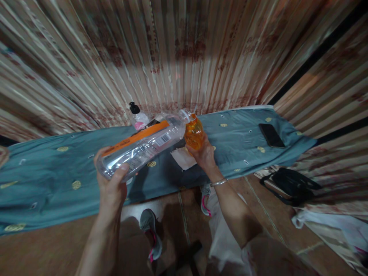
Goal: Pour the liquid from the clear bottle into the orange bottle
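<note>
My left hand (113,180) is wrapped round the base of a large clear plastic bottle (143,143) with an orange label. The bottle is tilted, its neck pointing right and up. At its mouth is a smaller bottle (193,135) of orange colour, which my right hand (202,151) grips from the right side. The two bottle mouths meet or nearly meet; whether they touch I cannot tell. Below the orange bottle lies a pale paper or cloth piece (184,158). Behind the big bottle stands a pump bottle (139,118) with a black top and pink label.
A teal patterned cloth (235,145) covers the long narrow surface. A dark phone (271,135) lies on its right part. Pleated curtains (184,57) hang behind. A black bag (289,186) sits at the lower right, near a white plastic bag (330,226).
</note>
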The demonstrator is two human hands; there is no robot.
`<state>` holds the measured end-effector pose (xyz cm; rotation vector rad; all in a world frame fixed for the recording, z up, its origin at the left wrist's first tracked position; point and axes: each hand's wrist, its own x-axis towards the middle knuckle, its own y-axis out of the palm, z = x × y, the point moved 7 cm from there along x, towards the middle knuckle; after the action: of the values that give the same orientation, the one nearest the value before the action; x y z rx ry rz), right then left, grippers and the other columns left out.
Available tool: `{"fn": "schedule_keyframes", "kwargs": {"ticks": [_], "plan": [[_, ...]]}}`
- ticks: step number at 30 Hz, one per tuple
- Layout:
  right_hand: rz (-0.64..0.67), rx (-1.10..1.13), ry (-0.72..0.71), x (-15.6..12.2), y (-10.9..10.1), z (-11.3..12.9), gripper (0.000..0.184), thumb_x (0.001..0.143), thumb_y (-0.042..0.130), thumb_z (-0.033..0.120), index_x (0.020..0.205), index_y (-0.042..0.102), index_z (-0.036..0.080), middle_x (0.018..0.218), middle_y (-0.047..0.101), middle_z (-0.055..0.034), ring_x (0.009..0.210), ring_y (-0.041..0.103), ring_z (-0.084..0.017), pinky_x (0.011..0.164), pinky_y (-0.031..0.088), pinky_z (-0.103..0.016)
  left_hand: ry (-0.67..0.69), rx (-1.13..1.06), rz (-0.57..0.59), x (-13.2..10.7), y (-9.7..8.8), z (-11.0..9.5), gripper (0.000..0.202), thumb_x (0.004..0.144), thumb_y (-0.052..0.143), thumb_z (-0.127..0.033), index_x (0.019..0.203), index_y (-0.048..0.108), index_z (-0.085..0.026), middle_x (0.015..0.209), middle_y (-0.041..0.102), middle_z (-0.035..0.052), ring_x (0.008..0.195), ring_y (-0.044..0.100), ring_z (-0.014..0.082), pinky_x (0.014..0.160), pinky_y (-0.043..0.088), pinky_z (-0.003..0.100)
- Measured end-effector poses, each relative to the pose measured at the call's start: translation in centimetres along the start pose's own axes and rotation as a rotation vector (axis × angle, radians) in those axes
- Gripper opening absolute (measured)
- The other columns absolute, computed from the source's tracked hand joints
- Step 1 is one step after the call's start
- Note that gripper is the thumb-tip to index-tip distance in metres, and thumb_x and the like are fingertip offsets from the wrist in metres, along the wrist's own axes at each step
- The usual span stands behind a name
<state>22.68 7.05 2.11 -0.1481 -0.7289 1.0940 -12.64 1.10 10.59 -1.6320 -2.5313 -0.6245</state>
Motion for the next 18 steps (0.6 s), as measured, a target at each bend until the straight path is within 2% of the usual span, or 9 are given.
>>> {"fn": "schedule_keyframes", "kwargs": {"ticks": [6,11,14,18], "plan": [[-0.017,0.053,-0.029,-0.07,-0.08,0.24,0.075,0.094,0.097,0.051,0.158,0.067,0.024,0.147,0.085,-0.0172,0.139,0.082,-0.041,0.119,0.070,-0.063,-0.013,-0.004,-0.012,0.14,-0.10,0.01,0.085,0.044,0.117,-0.048,0.117,0.079,-0.026,0.108,0.084,0.0031,0.082,0.077,0.0192,0.051,0.058,0.019],[-0.008,0.040,-0.013,-0.04,0.05,0.10,0.082,0.096,0.096,0.054,0.163,0.062,0.020,0.153,0.081,-0.0238,0.145,0.080,-0.045,0.120,0.069,-0.068,-0.017,-0.013,-0.023,0.13,0.00,-0.15,0.083,0.044,0.116,-0.046,0.116,0.078,-0.026,0.102,0.084,0.0016,0.079,0.076,0.0180,0.050,0.057,0.018],[0.002,0.030,-0.003,-0.02,0.19,-0.07,0.083,0.097,0.095,0.054,0.165,0.061,0.021,0.154,0.080,-0.0239,0.146,0.079,-0.046,0.121,0.067,-0.072,-0.014,-0.017,-0.027,0.11,0.07,-0.22,0.083,0.043,0.116,-0.046,0.115,0.078,-0.026,0.103,0.085,0.0027,0.079,0.076,0.0186,0.049,0.056,0.018],[-0.003,0.015,-0.002,-0.04,0.09,-0.20,0.085,0.095,0.097,0.055,0.163,0.063,0.018,0.152,0.081,-0.0257,0.143,0.080,-0.046,0.121,0.067,-0.072,-0.016,-0.019,-0.032,0.09,0.09,-0.21,0.084,0.043,0.116,-0.046,0.115,0.079,-0.025,0.105,0.085,0.0036,0.080,0.077,0.0193,0.049,0.057,0.019]]}}
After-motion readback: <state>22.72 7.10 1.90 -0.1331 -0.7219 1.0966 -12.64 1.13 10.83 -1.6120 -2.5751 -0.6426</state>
